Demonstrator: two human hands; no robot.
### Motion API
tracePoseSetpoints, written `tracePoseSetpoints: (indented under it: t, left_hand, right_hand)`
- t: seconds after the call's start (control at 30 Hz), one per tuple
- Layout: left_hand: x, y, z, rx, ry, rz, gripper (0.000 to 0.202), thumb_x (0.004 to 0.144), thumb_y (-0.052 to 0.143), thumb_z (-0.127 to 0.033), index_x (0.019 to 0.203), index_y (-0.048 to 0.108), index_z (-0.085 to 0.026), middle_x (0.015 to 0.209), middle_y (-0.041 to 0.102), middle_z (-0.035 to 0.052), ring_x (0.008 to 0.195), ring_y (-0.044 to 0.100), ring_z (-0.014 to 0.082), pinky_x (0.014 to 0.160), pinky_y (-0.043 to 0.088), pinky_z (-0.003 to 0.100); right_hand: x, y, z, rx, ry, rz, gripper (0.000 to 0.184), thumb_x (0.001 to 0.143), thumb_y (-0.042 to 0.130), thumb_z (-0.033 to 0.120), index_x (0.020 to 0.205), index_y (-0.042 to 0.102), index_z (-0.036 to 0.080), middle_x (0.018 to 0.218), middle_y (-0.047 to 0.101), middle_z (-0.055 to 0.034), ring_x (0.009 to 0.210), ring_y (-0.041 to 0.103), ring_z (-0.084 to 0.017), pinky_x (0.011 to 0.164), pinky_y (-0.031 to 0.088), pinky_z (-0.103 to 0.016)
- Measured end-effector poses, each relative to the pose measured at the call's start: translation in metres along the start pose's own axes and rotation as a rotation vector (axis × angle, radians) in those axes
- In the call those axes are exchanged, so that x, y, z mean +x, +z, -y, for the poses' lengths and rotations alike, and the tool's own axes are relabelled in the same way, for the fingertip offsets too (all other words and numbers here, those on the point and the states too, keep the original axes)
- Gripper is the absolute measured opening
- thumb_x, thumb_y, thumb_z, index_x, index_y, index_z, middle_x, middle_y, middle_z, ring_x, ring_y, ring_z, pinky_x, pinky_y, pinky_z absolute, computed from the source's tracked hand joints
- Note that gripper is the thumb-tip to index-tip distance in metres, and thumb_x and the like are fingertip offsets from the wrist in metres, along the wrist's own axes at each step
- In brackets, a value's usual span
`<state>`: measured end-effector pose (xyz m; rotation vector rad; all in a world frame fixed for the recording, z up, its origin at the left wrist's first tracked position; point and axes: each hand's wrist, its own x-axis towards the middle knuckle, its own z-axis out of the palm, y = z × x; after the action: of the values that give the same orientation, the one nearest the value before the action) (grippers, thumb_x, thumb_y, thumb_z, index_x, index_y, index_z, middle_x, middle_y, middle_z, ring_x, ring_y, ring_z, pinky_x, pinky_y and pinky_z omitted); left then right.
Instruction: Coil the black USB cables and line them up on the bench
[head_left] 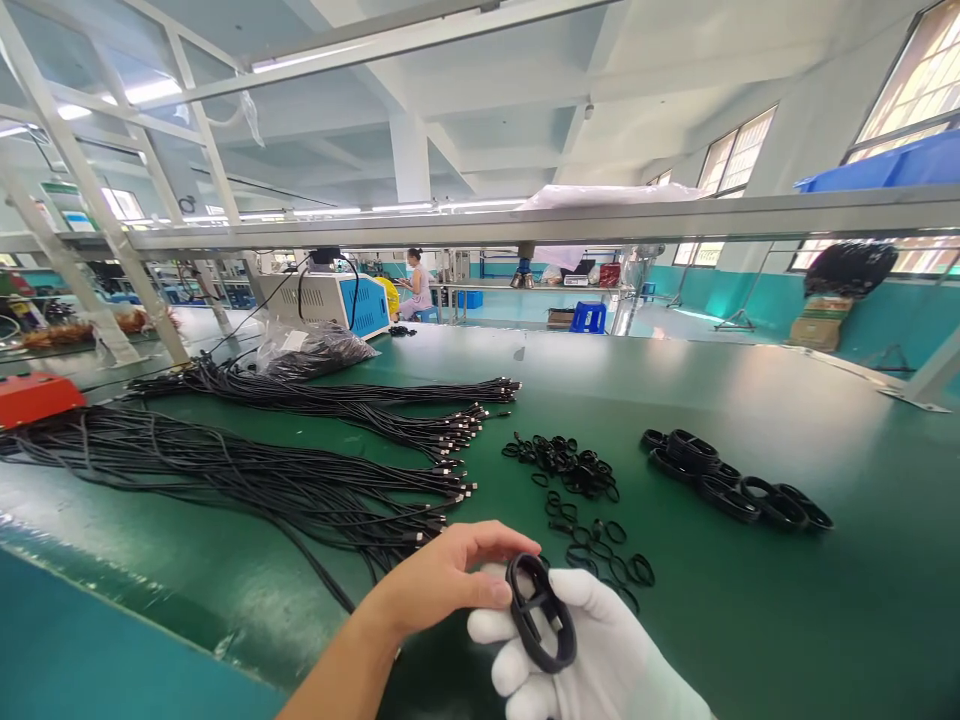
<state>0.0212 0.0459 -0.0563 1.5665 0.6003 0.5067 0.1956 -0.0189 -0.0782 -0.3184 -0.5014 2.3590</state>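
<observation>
Green factory table [750,400], strewn black cables [247,480]

There are two hands: the bare left hand [442,580] and the gloved right hand [592,660]. Between them is one coiled cable [541,612]. On the table [750,400] lie two bundles of loose cables [247,480], about six finished coils [739,490] in one row, and many small ties [577,500], too many to count. One person [415,285] sits far behind.
</observation>
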Motion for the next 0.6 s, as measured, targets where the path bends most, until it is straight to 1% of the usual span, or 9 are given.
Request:
tracePoseSetpoints:
  t: [0.07,0.13,0.2,0.27,0.33,0.5,0.53,0.57,0.6]
  left_hand:
    - [0.001,-0.001,0.002,0.005,0.005,-0.031,0.038,0.070,0.064,-0.021,0.109,0.066,-0.020,0.107,0.066,0.0031,0.108,0.056,0.0237,0.093,0.042,0.033]
    - [0.001,0.000,0.000,0.113,-0.057,-0.095,0.036,0.071,0.063,-0.021,0.106,0.067,-0.022,0.109,0.066,0.0019,0.110,0.055,0.0233,0.095,0.041,0.033]
    - [0.001,0.003,-0.004,0.263,-0.139,-0.185,0.034,0.071,0.062,-0.021,0.105,0.068,-0.025,0.111,0.066,0.0009,0.111,0.054,0.0236,0.096,0.040,0.034]
    - [0.001,0.006,-0.008,0.369,-0.174,-0.275,0.033,0.071,0.062,-0.024,0.104,0.068,-0.025,0.112,0.066,0.0008,0.109,0.055,0.0237,0.094,0.041,0.034]
    - [0.001,0.007,-0.010,0.373,-0.148,-0.348,0.032,0.073,0.060,-0.028,0.105,0.067,-0.024,0.111,0.067,0.0022,0.105,0.057,0.0229,0.092,0.044,0.033]
    - [-0.003,-0.001,-0.009,0.294,-0.096,-0.500,0.035,0.075,0.056,-0.041,0.102,0.066,-0.020,0.107,0.069,0.0059,0.102,0.062,0.0237,0.087,0.050,0.031]
    - [-0.006,-0.004,-0.007,0.308,-0.097,-0.515,0.036,0.074,0.057,-0.043,0.100,0.067,-0.020,0.106,0.069,0.0056,0.102,0.062,0.0244,0.086,0.051,0.031]
    - [-0.010,-0.008,-0.004,0.330,-0.098,-0.522,0.036,0.072,0.059,-0.045,0.098,0.068,-0.021,0.106,0.070,0.0047,0.101,0.063,0.0251,0.086,0.052,0.031]
    - [-0.013,-0.014,0.002,0.356,-0.101,-0.539,0.036,0.070,0.061,-0.047,0.095,0.069,-0.023,0.105,0.071,0.0034,0.099,0.064,0.0256,0.085,0.053,0.030]
  right_hand:
    - [0.001,-0.004,-0.001,-0.074,-0.035,-0.123,0.051,0.072,0.062,0.051,0.096,0.065,0.005,0.089,0.061,-0.0099,0.071,0.061,-0.016,0.063,0.054,-0.029]
    - [0.001,-0.010,-0.001,-0.245,-0.148,-0.261,0.049,0.074,0.063,0.051,0.098,0.064,0.009,0.086,0.060,-0.0078,0.072,0.060,-0.017,0.062,0.054,-0.031]
    - [0.001,-0.016,0.000,-0.448,-0.261,-0.363,0.048,0.069,0.071,0.042,0.107,0.060,0.014,0.086,0.059,-0.0052,0.075,0.060,-0.018,0.062,0.054,-0.032]
    - [0.002,-0.021,0.002,-0.592,-0.296,-0.417,0.060,0.059,0.079,0.033,0.112,0.056,0.017,0.090,0.059,-0.0048,0.077,0.061,-0.019,0.063,0.054,-0.033]
    - [0.002,-0.023,0.002,-0.627,-0.277,-0.427,0.063,0.055,0.079,0.032,0.111,0.056,0.016,0.091,0.058,-0.0054,0.075,0.061,-0.020,0.062,0.054,-0.034]
    - [-0.006,-0.015,0.000,-0.544,-0.347,-0.398,0.053,0.061,0.073,0.038,0.107,0.058,0.016,0.098,0.055,-0.0070,0.075,0.061,-0.018,0.066,0.054,-0.034]
    - [-0.010,-0.014,0.003,-0.558,-0.375,-0.427,0.052,0.064,0.070,0.037,0.109,0.058,0.015,0.100,0.055,-0.0078,0.076,0.062,-0.018,0.068,0.054,-0.035]
    - [-0.014,-0.014,0.009,-0.624,-0.411,-0.501,0.050,0.067,0.064,0.036,0.112,0.057,0.015,0.100,0.056,-0.0088,0.075,0.063,-0.019,0.068,0.054,-0.036]
    - [-0.021,-0.015,0.018,-0.729,-0.453,-0.620,0.049,0.071,0.058,0.034,0.115,0.055,0.014,0.102,0.058,-0.0102,0.075,0.064,-0.019,0.068,0.055,-0.037]
